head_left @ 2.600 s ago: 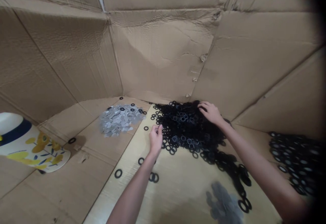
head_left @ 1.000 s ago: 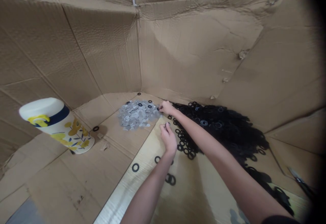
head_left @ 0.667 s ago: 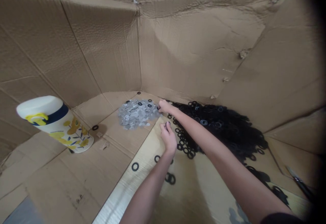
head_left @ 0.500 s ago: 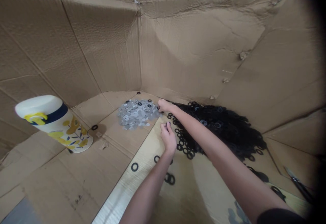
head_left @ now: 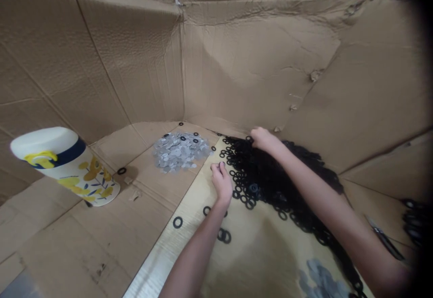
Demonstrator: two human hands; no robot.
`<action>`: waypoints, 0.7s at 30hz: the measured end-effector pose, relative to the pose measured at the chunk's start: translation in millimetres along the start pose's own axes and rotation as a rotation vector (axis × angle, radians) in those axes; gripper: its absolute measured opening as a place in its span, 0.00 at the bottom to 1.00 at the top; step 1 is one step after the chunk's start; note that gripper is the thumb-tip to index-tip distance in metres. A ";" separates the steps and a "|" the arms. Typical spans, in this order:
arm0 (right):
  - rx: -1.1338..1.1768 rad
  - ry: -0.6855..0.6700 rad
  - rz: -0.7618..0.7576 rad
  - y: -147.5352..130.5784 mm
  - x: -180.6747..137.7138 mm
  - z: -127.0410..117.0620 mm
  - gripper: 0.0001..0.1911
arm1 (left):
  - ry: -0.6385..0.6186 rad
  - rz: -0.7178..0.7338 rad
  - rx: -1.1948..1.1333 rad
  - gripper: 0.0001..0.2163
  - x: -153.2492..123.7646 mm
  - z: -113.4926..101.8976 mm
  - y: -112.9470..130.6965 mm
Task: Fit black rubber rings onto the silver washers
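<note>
My right hand is over the back edge of a heap of black flat rings, its fingers curled together. A black ring shows at its fingertips; whether they grip it I cannot tell. My left hand hovers over the pale board, left of the heap, with thumb and fingers pinched together. A small dark spot is at its fingertips, too small to name. Beyond it is a pile of grey discs with several black rings on top. One black ring is at this pile's right edge.
A white bottle with yellow flowers stands at left on the cardboard. Loose rings lie on the board. More grey discs are at lower right, near a knife-like tool. Cardboard walls rise behind.
My right hand has moved right, from the edge of the grey discs to the back of the ring heap. A ring now shows where it was. My left hand has barely moved.
</note>
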State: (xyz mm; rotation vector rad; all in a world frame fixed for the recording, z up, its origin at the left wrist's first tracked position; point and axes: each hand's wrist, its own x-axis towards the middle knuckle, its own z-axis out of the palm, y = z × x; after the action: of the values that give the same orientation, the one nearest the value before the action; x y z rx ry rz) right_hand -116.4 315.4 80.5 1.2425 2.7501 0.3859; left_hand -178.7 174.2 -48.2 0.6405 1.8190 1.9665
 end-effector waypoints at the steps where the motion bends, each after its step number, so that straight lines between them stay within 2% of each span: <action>1: -0.061 0.020 0.072 9.3 -7.1 -2.8 0.15 | -0.006 0.003 0.003 0.10 -0.4 -0.1 0.4; 4: -0.142 -0.010 0.244 16.9 -12.5 -8.9 0.17 | -0.012 0.015 0.009 0.10 -1.3 -0.1 1.1; 6: -0.141 0.008 0.251 3.3 -3.1 -8.8 0.17 | -0.010 0.017 0.001 0.10 -1.2 0.1 0.8; 7: -0.126 0.042 0.199 -8.2 4.1 -6.7 0.16 | -0.008 0.015 -0.002 0.10 -1.0 0.3 0.4; 9: -0.033 0.074 -0.012 -37.1 20.0 1.9 0.15 | -0.005 0.012 -0.002 0.10 -0.4 0.5 -0.6; 11: 0.125 -0.043 -0.232 -67.4 33.7 15.1 0.15 | 0.009 0.009 0.003 0.11 0.2 0.5 -1.5; 12: 0.163 -0.083 -0.237 -80.7 38.6 22.3 0.15 | 0.019 0.009 0.004 0.11 0.5 0.3 -1.9; 15: 0.190 -0.076 -0.200 -106.9 45.1 40.5 0.16 | 0.043 0.010 0.004 0.12 1.1 -0.1 -1.9; 18: 0.195 -0.039 -0.131 -108.9 41.9 45.1 0.17 | 0.048 0.018 0.014 0.12 1.5 -0.2 -1.0; 21: 0.183 -0.011 -0.041 -89.2 32.6 34.8 0.17 | 0.042 0.020 -0.002 0.12 1.6 0.1 -0.7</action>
State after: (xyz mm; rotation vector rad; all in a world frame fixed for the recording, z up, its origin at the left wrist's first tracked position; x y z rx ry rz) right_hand -195.8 289.7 23.4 1.2185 2.8498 0.1256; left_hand -179.9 175.3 -48.8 0.6231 1.8417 2.0090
